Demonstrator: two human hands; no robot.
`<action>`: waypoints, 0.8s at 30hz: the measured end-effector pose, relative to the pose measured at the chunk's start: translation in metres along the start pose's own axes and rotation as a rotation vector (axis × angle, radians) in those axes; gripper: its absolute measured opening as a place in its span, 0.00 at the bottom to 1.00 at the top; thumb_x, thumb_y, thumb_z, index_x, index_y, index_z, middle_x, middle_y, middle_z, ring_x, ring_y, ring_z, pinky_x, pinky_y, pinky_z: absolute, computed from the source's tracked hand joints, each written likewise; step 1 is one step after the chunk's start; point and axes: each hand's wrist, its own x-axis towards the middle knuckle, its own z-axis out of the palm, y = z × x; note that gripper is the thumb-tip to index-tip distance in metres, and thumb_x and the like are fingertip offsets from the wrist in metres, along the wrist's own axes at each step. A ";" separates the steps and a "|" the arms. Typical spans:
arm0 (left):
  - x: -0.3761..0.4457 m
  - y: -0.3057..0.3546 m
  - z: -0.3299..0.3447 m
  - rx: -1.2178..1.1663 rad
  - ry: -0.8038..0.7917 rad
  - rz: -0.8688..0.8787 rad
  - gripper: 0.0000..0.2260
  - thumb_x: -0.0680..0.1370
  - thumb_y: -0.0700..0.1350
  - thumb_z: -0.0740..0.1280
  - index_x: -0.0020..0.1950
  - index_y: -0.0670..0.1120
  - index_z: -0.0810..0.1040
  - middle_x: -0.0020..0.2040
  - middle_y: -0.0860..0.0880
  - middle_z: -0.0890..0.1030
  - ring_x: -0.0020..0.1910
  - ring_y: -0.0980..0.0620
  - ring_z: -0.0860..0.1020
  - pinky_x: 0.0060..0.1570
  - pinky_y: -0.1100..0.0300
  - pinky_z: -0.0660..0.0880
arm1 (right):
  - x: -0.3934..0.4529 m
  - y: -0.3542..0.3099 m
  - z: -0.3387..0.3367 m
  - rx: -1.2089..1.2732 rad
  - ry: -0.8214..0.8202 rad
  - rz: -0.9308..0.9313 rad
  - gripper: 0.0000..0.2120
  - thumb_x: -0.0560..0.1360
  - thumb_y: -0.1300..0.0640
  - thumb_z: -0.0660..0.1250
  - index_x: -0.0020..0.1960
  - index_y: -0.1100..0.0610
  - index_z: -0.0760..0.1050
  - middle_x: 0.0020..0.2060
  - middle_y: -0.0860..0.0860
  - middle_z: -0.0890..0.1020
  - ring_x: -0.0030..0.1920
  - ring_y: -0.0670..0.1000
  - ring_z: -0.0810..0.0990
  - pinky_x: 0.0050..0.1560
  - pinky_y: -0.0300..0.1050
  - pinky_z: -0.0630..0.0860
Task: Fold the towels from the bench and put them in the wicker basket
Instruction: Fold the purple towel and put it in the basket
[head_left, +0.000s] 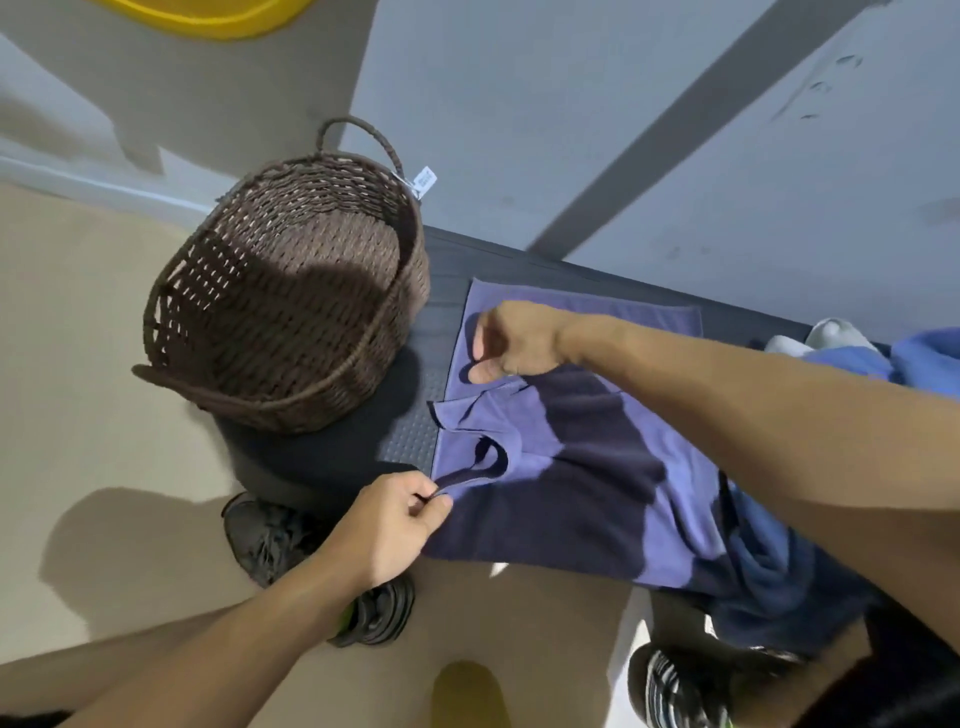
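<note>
A purple towel (587, 441) lies spread on the dark bench (415, 436), partly folded, its near edge hanging off the front. My left hand (387, 525) pinches the towel's near left corner. At the far left edge, my right hand (514, 340) grips another fold of the same towel. The dark brown wicker basket (280, 291) stands on the bench's left end, just left of the towel, and has nothing in it. Its handle and a white tag point toward the wall.
A pile of blue towels (831, 364) and something white (831, 332) lie at the bench's right end. A darker blue towel (769, 582) hangs off the front. My shoes (270, 535) stand on the beige floor below. A grey wall runs behind the bench.
</note>
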 end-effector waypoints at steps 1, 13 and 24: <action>0.001 -0.001 -0.001 -0.028 -0.002 -0.013 0.11 0.80 0.47 0.67 0.40 0.42 0.77 0.26 0.51 0.73 0.26 0.55 0.64 0.32 0.58 0.62 | 0.003 -0.001 0.009 -0.008 -0.022 -0.014 0.16 0.71 0.48 0.76 0.52 0.56 0.77 0.38 0.46 0.79 0.41 0.51 0.76 0.43 0.40 0.69; 0.004 0.000 0.001 -0.015 0.050 -0.037 0.12 0.78 0.47 0.68 0.38 0.42 0.77 0.24 0.53 0.71 0.23 0.58 0.63 0.27 0.62 0.61 | -0.005 0.000 0.026 -0.062 0.034 -0.059 0.10 0.75 0.49 0.71 0.42 0.54 0.75 0.37 0.49 0.77 0.41 0.53 0.75 0.41 0.41 0.68; 0.000 0.006 -0.011 0.199 0.104 0.030 0.09 0.75 0.49 0.70 0.37 0.47 0.77 0.33 0.52 0.82 0.36 0.54 0.80 0.39 0.58 0.76 | 0.042 0.037 -0.017 0.132 0.384 0.267 0.05 0.76 0.54 0.67 0.43 0.55 0.79 0.42 0.52 0.82 0.45 0.53 0.78 0.45 0.40 0.70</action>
